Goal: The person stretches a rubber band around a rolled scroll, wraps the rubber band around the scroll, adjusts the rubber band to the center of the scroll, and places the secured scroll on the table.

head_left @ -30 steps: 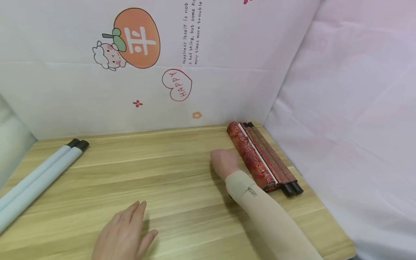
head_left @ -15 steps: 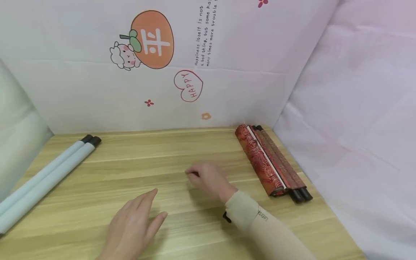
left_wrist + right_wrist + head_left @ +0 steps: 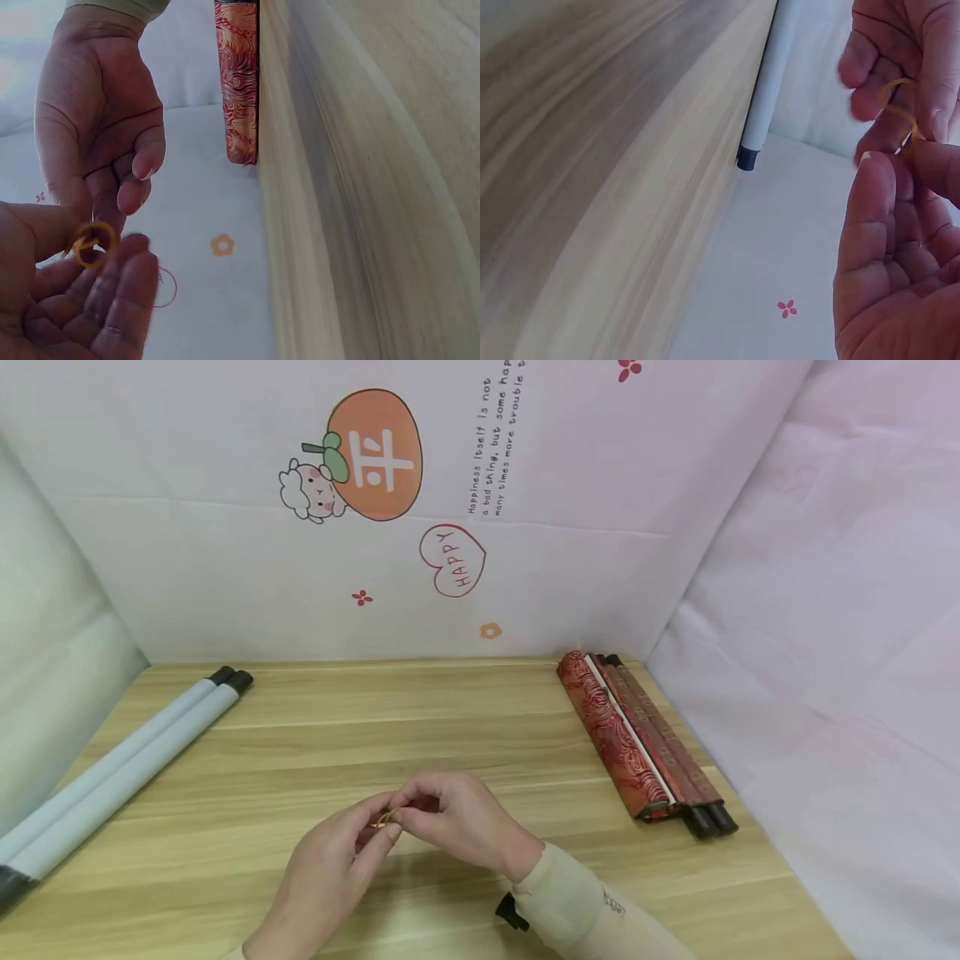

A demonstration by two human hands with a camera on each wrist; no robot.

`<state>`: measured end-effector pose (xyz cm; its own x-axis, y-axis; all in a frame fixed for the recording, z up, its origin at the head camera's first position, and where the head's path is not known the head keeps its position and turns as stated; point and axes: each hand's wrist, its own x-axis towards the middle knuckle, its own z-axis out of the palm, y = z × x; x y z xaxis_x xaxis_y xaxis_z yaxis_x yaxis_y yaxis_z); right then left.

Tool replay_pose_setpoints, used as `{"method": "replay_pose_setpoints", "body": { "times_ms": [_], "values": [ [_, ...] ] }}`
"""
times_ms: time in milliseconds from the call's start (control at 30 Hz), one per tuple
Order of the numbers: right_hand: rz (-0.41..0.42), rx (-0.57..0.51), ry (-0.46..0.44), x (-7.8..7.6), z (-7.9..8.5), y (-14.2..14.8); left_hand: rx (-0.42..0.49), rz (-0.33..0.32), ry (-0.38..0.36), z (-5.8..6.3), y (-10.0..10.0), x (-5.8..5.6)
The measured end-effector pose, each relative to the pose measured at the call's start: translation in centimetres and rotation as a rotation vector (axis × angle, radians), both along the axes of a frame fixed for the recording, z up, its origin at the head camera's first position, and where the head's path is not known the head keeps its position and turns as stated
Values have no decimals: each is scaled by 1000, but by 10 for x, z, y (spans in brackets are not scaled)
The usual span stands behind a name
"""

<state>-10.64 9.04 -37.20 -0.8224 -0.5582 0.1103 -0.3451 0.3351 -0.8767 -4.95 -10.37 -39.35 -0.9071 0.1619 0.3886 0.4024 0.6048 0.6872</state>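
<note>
A thin orange-yellow rubber band (image 3: 385, 817) is stretched in small loops between the fingertips of both hands, above the table's near middle. My left hand (image 3: 324, 868) pinches it between thumb and fingers; in the left wrist view one loop of the rubber band (image 3: 96, 244) stands out by the left thumb. My right hand (image 3: 467, 823) pinches the other side with thumb and forefinger. In the right wrist view the rubber band (image 3: 900, 112) curls near both thumbs. The fingertips partly hide it.
At the right of the wooden table (image 3: 315, 743) lie a red patterned scroll (image 3: 611, 731) and brown scrolls (image 3: 663, 735) with black ends. Two pale scrolls (image 3: 150, 752) lie at the left. A printed white cloth (image 3: 247, 585) stands behind.
My right hand has come from beside the red scroll leftward to my left hand. The fingertips now meet, with the rubber band between them. The head view has shifted slightly left.
</note>
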Motion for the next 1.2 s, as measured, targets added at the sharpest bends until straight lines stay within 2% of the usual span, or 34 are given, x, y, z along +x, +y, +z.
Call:
{"method": "replay_pose_setpoints", "body": {
  "times_ms": [100, 167, 300, 433, 533, 700, 800, 900, 1033, 1133, 1200],
  "values": [
    [-9, -47, -41, 1, -1, 1, 25, 9, 73, -2, -2, 0],
    [-26, -80, -89, 2, 1, 2, 40, 25, 73, -2, -4, 1],
    [-71, -167, -217, 5, 5, 1, 111, 45, -22, -1, -5, 3],
    [-82, -323, -379, 7, 6, -1, 181, 42, -80, 0, -3, 4],
    [-56, -457, -484, 9, 7, -3, 278, 32, -135, 1, -1, 6],
    [31, -649, -616, 11, 7, -2, 469, 8, -230, 5, 0, 8],
    [81, -690, -660, 11, 8, -1, 538, -16, -225, 10, -1, 9],
    [118, -664, -664, 12, 8, 1, 623, -52, -209, 15, -4, 10],
    [194, -570, -558, 14, 8, 3, 734, -120, -210, 20, -5, 11],
    [235, -525, -425, 16, 7, 4, 732, -135, -235, 22, -3, 12],
    [236, -551, -366, 18, 8, 6, 699, -122, -264, 22, -1, 12]
  ]
}}
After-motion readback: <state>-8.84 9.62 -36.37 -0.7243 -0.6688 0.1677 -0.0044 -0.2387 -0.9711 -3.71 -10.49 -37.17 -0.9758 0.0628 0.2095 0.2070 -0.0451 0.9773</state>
